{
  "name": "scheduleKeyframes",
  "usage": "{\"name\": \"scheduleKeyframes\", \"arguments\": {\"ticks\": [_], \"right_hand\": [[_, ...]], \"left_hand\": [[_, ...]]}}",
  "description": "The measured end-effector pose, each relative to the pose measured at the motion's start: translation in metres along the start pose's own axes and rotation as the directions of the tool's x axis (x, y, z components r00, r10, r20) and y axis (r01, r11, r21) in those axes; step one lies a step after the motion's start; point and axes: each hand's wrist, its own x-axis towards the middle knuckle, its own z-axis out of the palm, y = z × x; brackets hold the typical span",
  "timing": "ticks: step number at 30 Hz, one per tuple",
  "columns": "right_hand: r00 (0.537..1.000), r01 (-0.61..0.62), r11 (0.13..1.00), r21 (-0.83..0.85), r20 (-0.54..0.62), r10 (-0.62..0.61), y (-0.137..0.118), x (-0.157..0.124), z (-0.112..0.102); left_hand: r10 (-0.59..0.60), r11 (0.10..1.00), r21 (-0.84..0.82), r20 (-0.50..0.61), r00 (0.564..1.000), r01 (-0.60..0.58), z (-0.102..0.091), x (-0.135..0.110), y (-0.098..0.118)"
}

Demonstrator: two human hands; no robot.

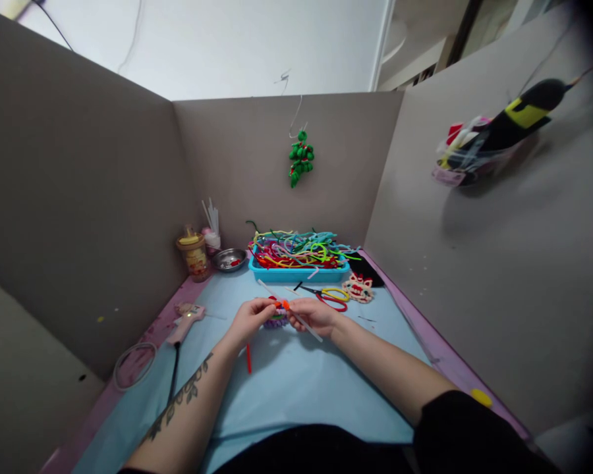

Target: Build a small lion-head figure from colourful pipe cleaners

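Over blue cloth (321, 395) between grey partitions (242, 164), left hand (255, 317) and right hand (312, 315) pinch an orange piece (286, 305).

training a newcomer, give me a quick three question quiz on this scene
1. True or false: the right hand holds the scissors.
2. Fill in: the ornament hanging against the back panel is mostly ____.
3. The glue gun lies on which side of the left hand: a) left or b) right?

Key: 1. False; the right hand holds a white stick and the scissors lie on the cloth. 2. Green. 3. a.
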Motion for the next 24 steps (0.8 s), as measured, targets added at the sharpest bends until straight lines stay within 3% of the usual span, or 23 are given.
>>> {"name": "scheduleKeyframes", "arguments": {"ticks": [10, 16, 24], "right_hand": [[0.971, 0.152, 0.981, -0.117, -0.165, -0.171, 0.004, 0.005, 0.004], [0.929, 0.267, 0.933, -0.243, -0.191, -0.316, 0.007, 0.006, 0.01], [0.842, 0.304, 0.755, -0.581, -0.207, -0.498, 0.01, 0.006, 0.011]], "left_hand": [[0.0, 1.0, 0.022, 0.011, 1.0, -0.001, 0.0, 0.001, 0.0], [0.011, 0.999, 0.03, 0.022, 1.0, -0.012, 0.0, 0.0, -0.001], [0.011, 1.0, 0.028, 0.023, 1.0, -0.011, 0.003, -0.001, 0.003]]}}
